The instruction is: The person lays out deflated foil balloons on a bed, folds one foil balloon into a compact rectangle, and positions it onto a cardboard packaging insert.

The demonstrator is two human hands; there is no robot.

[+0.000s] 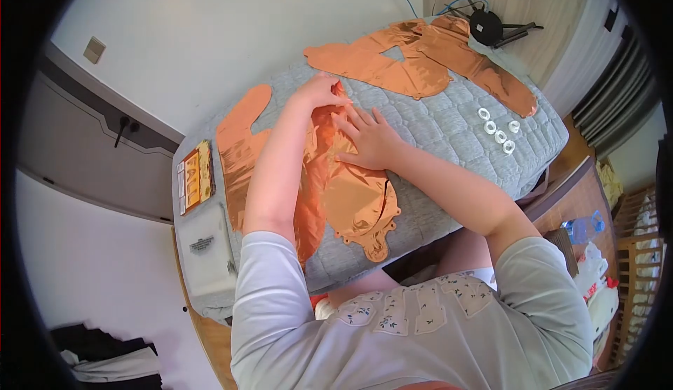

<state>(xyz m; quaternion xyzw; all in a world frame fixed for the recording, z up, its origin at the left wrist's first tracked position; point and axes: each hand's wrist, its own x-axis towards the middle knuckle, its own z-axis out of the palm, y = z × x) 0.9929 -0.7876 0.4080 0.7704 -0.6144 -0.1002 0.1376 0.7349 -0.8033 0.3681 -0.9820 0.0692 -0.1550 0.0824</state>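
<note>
Foil (357, 197) on bed (434, 137), long axis running from left fingers (335, 99) toward shirt (413, 348). Left fingers pinch its far end; right fingers (348, 127), spread apart, press nearer its middle.

On the bed (427, 123), foil pieces (361, 197) lie at six, nine and one o'clock, rolls (500, 137) at three, a packet (191, 183) at nine, a pouch (209, 253) at eight.

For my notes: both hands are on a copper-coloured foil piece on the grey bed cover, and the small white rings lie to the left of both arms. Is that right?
Not quite: in the head view, the small white rings lie to the right of both arms. The left hand and right hand are indeed on the foil piece.
</note>
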